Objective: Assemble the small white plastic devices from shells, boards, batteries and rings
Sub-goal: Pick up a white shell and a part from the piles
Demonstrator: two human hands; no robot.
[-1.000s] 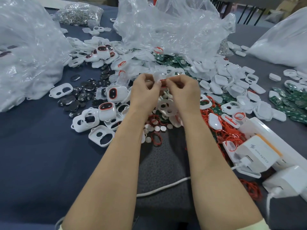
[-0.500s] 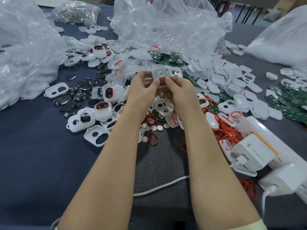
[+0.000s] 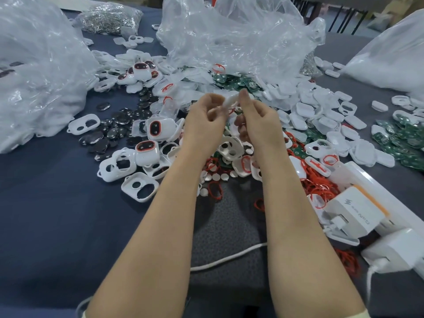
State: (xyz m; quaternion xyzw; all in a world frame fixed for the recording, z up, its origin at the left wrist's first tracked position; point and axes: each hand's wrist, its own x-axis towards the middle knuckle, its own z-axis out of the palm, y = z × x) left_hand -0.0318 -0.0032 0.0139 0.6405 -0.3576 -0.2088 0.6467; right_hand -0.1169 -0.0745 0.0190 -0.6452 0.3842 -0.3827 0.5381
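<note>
Glossy white plastic shells [image 3: 140,189], crinkled clear plastic bags [image 3: 238,37], matt cloth table cover [image 3: 46,214]

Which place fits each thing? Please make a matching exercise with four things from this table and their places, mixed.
Things:
1 shell
2 dark discs
3 charger
4 cable

Places:
a on the grey mat
b pinched between left hand and right hand
c left of both hands
d near the right edge

Pairs: 1-b, 2-c, 3-d, 4-a

Dark blue cloth-covered table [image 3: 57,226]
</note>
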